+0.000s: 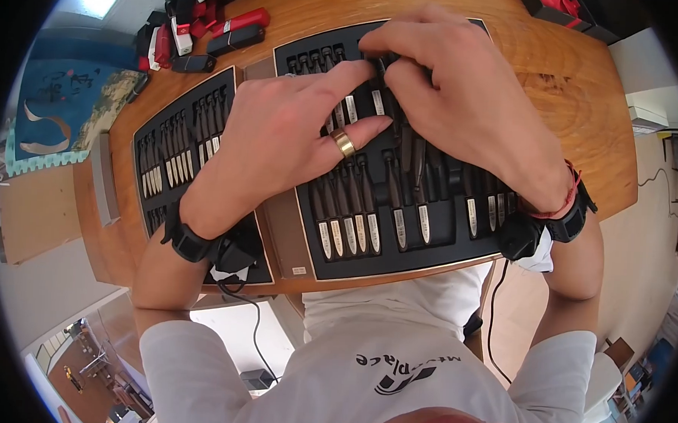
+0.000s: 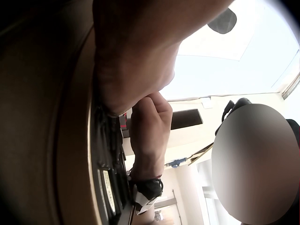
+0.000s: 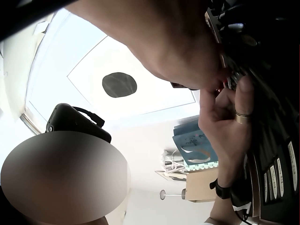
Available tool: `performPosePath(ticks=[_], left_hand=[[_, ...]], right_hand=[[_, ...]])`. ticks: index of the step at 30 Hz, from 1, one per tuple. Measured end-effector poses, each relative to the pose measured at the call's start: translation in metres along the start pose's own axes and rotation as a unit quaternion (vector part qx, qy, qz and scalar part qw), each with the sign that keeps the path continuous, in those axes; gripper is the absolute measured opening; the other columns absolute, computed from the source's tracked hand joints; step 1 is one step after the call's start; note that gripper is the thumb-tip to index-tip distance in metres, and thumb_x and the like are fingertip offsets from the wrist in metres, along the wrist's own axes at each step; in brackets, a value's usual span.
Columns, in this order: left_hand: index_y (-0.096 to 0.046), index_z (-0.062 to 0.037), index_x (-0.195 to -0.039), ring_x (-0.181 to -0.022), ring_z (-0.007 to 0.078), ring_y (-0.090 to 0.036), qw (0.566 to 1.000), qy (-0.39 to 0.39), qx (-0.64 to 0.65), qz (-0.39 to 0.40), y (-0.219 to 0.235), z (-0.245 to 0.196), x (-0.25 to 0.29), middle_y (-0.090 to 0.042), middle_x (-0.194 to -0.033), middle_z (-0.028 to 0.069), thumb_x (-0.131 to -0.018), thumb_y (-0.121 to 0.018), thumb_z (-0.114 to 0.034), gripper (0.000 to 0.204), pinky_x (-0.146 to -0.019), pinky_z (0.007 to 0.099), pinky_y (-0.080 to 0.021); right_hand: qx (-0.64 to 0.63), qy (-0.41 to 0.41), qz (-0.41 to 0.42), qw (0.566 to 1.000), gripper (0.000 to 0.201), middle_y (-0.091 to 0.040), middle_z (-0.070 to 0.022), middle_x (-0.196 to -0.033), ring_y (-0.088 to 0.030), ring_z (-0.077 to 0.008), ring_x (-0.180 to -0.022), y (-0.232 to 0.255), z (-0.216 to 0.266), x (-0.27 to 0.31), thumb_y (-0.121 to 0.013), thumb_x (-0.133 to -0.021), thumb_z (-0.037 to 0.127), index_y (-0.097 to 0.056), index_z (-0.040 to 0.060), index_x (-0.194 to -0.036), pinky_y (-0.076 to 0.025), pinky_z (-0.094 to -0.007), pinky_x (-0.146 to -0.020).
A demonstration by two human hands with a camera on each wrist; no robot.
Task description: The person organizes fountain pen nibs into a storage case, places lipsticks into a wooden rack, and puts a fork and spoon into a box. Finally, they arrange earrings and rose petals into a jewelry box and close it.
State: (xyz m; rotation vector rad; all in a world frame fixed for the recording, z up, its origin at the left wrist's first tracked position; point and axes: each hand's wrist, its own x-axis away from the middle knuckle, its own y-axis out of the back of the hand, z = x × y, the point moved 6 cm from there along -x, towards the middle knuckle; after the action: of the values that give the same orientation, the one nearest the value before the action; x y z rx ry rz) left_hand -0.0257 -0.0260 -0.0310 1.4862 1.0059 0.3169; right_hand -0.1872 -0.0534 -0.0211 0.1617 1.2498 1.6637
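Head cam's got the left hand (image 1: 271, 129) loosely open, thumb and index spread over the dark tools (image 1: 354, 195) in the black tray (image 1: 439, 255). Right hand (image 1: 476, 100) is curled there too, can't tell if it's gripping one. Left wrist cam hides the left fingertips.

Blue-black bag (image 1: 64, 86); brown wooden table (image 1: 579, 93).

The white shirt (image 1: 421, 400) bears lettering (image 1: 404, 363) that seems to end in "place".

wooden table (image 1: 578, 108) | open tray case (image 1: 281, 239) | red and black cases (image 1: 245, 20)
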Motion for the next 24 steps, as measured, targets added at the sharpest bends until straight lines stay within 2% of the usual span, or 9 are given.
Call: performPosePath(ticks=[3, 5, 8, 12, 15, 17, 18, 21, 24], left_hand=[[-0.076, -0.0123, -0.124, -0.051, 0.0208, -0.057, 1.0, -0.027, 0.004, -0.013, 0.0, -0.002, 0.0, -0.057, -0.06, 0.0031, -0.087, -0.089, -0.033, 0.045, -0.05, 0.0344, -0.044], [-0.073, -0.0103, -0.118, -0.068, 0.0291, -0.072, 0.999, -0.037, -0.01, 0.012, -0.001, -0.004, 0.001, -0.072, -0.075, 0.005, -0.096, -0.079, -0.039, 0.037, -0.056, 0.0406, -0.054], [-0.073, -0.0101, -0.118, -0.066, 0.0292, -0.071, 0.998, -0.053, -0.025, 0.026, 0.0, -0.008, 0.0, -0.071, -0.073, 0.0056, -0.098, -0.076, -0.038, 0.034, -0.055, 0.0416, -0.053], [-0.072, -0.0099, -0.115, -0.064, 0.0296, -0.071, 0.996, -0.047, -0.043, 0.058, 0.0, -0.005, 0.0, -0.07, -0.07, 0.0062, -0.101, -0.072, -0.039, 0.032, -0.054, 0.0428, -0.051], [-0.075, -0.0094, -0.122, -0.064, 0.0281, -0.071, 0.995, -0.047, -0.044, 0.079, -0.001, -0.006, -0.001, -0.072, -0.073, 0.0073, -0.098, -0.078, -0.032, 0.033, -0.056, 0.0401, -0.051], [-0.074, -0.0101, -0.124, -0.064, 0.028, -0.071, 0.994, -0.05, -0.055, 0.08, -0.001, -0.006, 0.0, -0.072, -0.074, 0.0072, -0.098, -0.077, -0.033, 0.034, -0.056, 0.0398, -0.051], [-0.074, -0.0101, -0.124, -0.064, 0.028, -0.071, 0.994, -0.051, -0.054, 0.081, -0.002, -0.007, 0.0, -0.072, -0.074, 0.0072, -0.098, -0.077, -0.033, 0.034, -0.056, 0.0398, -0.051], [-0.074, -0.0095, -0.122, -0.063, 0.0274, -0.07, 0.994, -0.055, -0.064, 0.071, -0.001, -0.008, 0.001, -0.071, -0.073, 0.0065, -0.098, -0.078, -0.031, 0.033, -0.056, 0.0389, -0.051], [-0.074, -0.0084, -0.119, -0.062, 0.0267, -0.069, 0.991, -0.094, -0.083, 0.05, -0.001, -0.01, 0.003, -0.07, -0.071, 0.0057, -0.097, -0.078, -0.027, 0.029, -0.055, 0.0382, -0.051]], right_hand=[[-0.002, 0.052, -0.014, 0.999, 0.03, -0.075, -0.0204, -0.108, -0.07, -0.0389, -0.1, -0.002, 0.005, 0.002, -0.06, -0.09, 0.002, -0.076, -0.0014, -0.114, -0.056, -0.0455, -0.084], [-0.017, 0.011, -0.002, 1.0, 0.03, -0.075, -0.0204, -0.108, -0.07, -0.0388, -0.101, -0.001, 0.002, 0.001, -0.059, -0.09, 0.001, -0.077, -0.0008, -0.114, -0.056, -0.0457, -0.088], [-0.03, -0.014, -0.008, 0.999, 0.032, -0.075, -0.0186, -0.107, -0.069, -0.0379, -0.101, 0.002, 0.003, 0.0, -0.058, -0.09, 0.0, -0.076, -0.0004, -0.116, -0.055, -0.0452, -0.09], [-0.023, 0.021, 0.032, 0.999, 0.032, -0.076, -0.0167, -0.106, -0.069, -0.0364, -0.102, -0.004, 0.005, 0.0, -0.057, -0.091, -0.001, -0.076, 0.0002, -0.117, -0.055, -0.0449, -0.092], [-0.005, 0.023, 0.025, 0.999, 0.034, -0.077, -0.0155, -0.107, -0.069, -0.035, -0.102, -0.002, 0.004, 0.0, -0.056, -0.092, -0.002, -0.075, 0.0006, -0.12, -0.054, -0.0444, -0.092], [-0.048, -0.027, -0.036, 0.998, 0.021, -0.075, -0.0139, -0.103, -0.065, -0.0351, -0.102, 0.001, -0.006, -0.001, -0.063, -0.093, 0.003, -0.075, 0.0008, -0.111, -0.051, -0.0445, -0.095], [-0.048, -0.029, -0.036, 0.998, 0.021, -0.075, -0.0139, -0.103, -0.065, -0.0351, -0.102, 0.004, -0.009, -0.003, -0.063, -0.093, 0.003, -0.075, 0.0008, -0.111, -0.051, -0.0445, -0.095], [-0.065, -0.029, -0.07, 0.995, 0.022, -0.067, -0.0234, -0.091, -0.064, -0.0432, -0.103, 0.015, -0.016, -0.006, -0.062, -0.093, 0.005, -0.072, -0.0058, -0.109, -0.049, -0.0477, -0.1], [-0.008, -0.002, -0.109, 0.994, 0.022, -0.069, -0.0258, -0.092, -0.064, -0.0467, -0.095, 0.023, -0.007, -0.007, -0.06, -0.094, 0.003, -0.07, -0.0059, -0.111, -0.051, -0.0476, -0.094]])
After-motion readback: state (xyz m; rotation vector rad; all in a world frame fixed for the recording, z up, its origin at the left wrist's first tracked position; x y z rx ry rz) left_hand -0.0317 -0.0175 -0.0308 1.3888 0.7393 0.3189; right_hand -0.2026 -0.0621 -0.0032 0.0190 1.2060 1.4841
